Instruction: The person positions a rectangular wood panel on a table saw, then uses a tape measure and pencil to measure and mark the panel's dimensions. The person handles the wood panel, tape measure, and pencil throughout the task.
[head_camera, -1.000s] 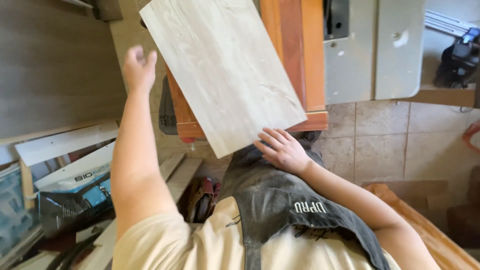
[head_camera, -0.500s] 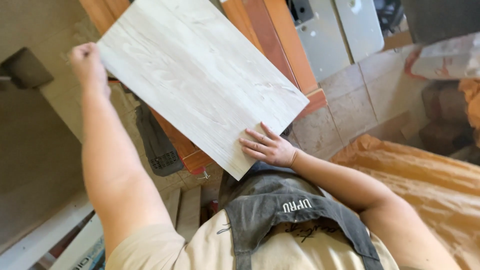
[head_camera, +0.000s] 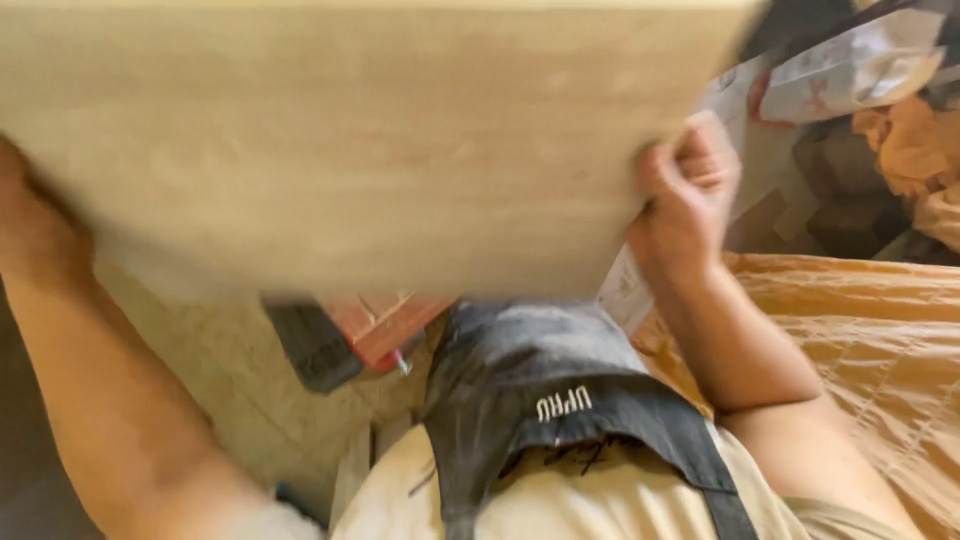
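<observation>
A: What worries you here?

B: The board is up close in front of the face, filling most of the view and blurred. It blocks the sight of whatever lies past it, so an edge or corner could knock something unseen.

A: How is it held?

B: The right hand has its fingers curled tight round the right end. The left hand sits at the left end, mostly behind the board; I cannot tell how its fingers lie. If that grip is only a light one, the left end could sag or slip.

A: Anything under it?

B: A reddish wooden piece and a dark flat object lie below, on the pale tiled floor. A dropped board would likely land on them, or on the person's apron.

A: Which way does it run?

B: Its long axis goes left to right across the view, hand to hand. The broad pale face is turned toward the camera, with the lower edge just above the apron.

A: And to the right?

B: Orange cloth and crumpled paper sit near the right end, close enough to snag.
</observation>
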